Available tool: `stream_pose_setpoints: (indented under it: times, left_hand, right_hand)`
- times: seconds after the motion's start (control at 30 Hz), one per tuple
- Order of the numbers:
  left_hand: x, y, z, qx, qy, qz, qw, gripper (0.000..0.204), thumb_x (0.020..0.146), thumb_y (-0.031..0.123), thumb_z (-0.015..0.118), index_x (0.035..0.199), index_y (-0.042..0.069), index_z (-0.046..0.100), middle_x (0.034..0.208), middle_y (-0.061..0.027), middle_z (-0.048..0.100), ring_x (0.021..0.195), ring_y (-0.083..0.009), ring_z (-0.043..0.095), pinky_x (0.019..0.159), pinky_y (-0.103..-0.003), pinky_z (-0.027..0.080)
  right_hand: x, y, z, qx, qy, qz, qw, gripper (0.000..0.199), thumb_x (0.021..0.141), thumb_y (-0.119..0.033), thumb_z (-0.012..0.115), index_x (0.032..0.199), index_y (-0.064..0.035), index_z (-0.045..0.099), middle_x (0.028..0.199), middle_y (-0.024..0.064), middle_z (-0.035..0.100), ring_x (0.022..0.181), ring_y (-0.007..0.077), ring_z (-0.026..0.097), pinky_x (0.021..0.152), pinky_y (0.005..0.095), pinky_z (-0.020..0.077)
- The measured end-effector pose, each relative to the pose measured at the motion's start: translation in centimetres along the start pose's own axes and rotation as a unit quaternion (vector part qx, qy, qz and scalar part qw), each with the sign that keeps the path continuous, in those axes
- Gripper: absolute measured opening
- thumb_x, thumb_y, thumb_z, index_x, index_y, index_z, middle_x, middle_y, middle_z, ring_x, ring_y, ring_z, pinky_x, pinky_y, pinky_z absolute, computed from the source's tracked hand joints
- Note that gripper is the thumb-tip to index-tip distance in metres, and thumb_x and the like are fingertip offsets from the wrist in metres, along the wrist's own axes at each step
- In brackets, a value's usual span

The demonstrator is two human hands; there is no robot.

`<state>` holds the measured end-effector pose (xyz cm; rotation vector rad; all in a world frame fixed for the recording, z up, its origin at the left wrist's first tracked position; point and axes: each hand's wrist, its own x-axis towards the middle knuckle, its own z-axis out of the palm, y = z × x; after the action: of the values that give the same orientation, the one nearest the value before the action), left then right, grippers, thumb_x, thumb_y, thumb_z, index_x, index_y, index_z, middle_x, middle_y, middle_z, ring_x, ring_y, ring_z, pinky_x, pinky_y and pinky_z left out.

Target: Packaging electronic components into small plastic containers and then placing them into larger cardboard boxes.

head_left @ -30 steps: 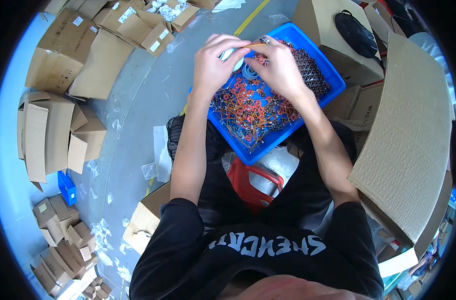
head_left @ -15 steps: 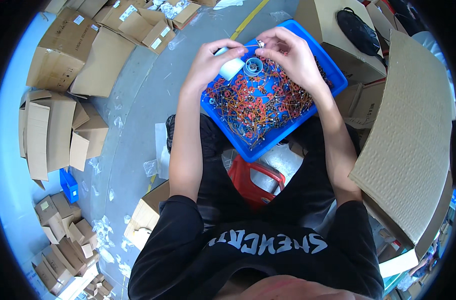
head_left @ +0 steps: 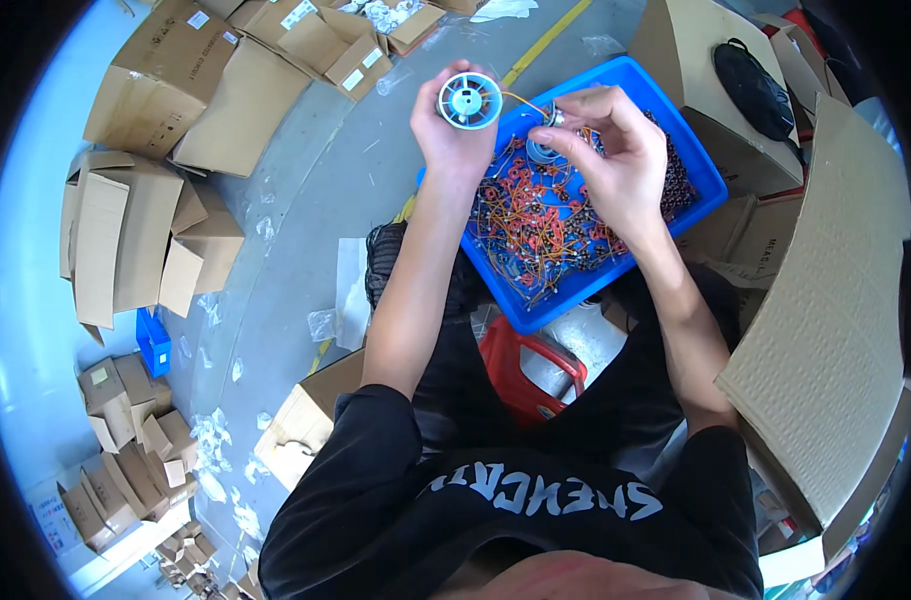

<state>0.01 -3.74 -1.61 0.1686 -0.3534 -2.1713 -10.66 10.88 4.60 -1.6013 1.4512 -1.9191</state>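
Note:
My left hand (head_left: 454, 150) is wrapped round a white cylindrical housing (head_left: 469, 102), whose open end shows a hub and spokes like a small fan. An orange wire (head_left: 521, 100) runs from the housing toward my right hand (head_left: 624, 165). Between thumb and fingers, the right hand pinches a small metallic part (head_left: 554, 117); its exact kind is too small to make out. Below both hands lies a blue tray (head_left: 521, 318) on my lap, with a heap of small wired parts (head_left: 546, 225) in red, orange and dark tones. A round bluish-white piece (head_left: 544, 152) sits partly behind the right fingers.
A large cardboard box flap (head_left: 826, 310) rises close to my right arm. Behind the tray stands a box with a black bag (head_left: 754, 88) on it. A red stool (head_left: 511, 375) shows between my legs. Opened cartons (head_left: 141, 240) line the left, with plastic scraps on the floor.
My left hand has tipped the white housing so its spoked end faces up, and lifted it toward the tray's left edge. The right hand still pinches the small part, now lower relative to the tray.

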Motion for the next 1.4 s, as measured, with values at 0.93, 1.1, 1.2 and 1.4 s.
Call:
stream_pose_setpoints:
  times: [0.93, 1.1, 1.2, 1.4]
  left_hand:
    - [-1.2, -1.1, 1.8, -0.033, -0.008, 0.013, 0.999, 0.04, 0.09, 0.034, 0.048, 0.102, -0.004, 0.054, 0.097, -0.0151, 0.056, 0.092, -0.0256, 0.052, 0.087, -0.037, 0.043]
    - [-1.1, -1.0, 2.1, -0.003, 0.028, 0.039, 0.999, 0.054, 0.092, 0.043, 0.046, 0.111, -0.007, 0.052, 0.107, -0.0173, 0.056, 0.102, -0.0276, 0.053, 0.093, -0.036, 0.043]
    - [-1.5, -1.2, 2.4, -0.004, 0.022, 0.013, 1.0, 0.063, 0.093, 0.051, 0.042, 0.115, -0.008, 0.051, 0.11, -0.018, 0.055, 0.105, -0.0279, 0.052, 0.095, -0.035, 0.042]
    - [-2.3, -2.5, 3.0, 0.085, -0.062, -0.041, 0.994, 0.081, 0.09, 0.067, 0.03, 0.122, -0.005, 0.047, 0.119, -0.0157, 0.053, 0.112, -0.0261, 0.049, 0.099, -0.039, 0.039]
  right_hand:
    - [-0.8, 0.2, 1.1, -0.182, -0.051, -0.082, 0.979, 0.024, 0.068, -0.005, 0.076, 0.087, -0.0019, 0.062, 0.073, 0.0076, 0.056, 0.061, 0.0183, 0.059, 0.055, 0.028, 0.0494]
    - [-0.8, 0.2, 1.0, -0.214, -0.046, -0.059, 0.974, 0.024, 0.067, -0.005, 0.076, 0.087, -0.0026, 0.063, 0.073, 0.0076, 0.056, 0.06, 0.0186, 0.059, 0.054, 0.0284, 0.0493]
    - [-0.7, 0.1, 1.3, -0.194, -0.057, -0.07, 0.977, 0.024, 0.068, -0.007, 0.077, 0.086, -0.0024, 0.063, 0.073, 0.0075, 0.056, 0.059, 0.0185, 0.059, 0.053, 0.0284, 0.0489]
    - [-0.4, -0.3, 1.1, -0.158, 0.023, -0.01, 0.987, 0.023, 0.069, -0.009, 0.078, 0.085, -0.002, 0.063, 0.073, 0.0081, 0.058, 0.058, 0.0185, 0.058, 0.052, 0.0283, 0.0483]
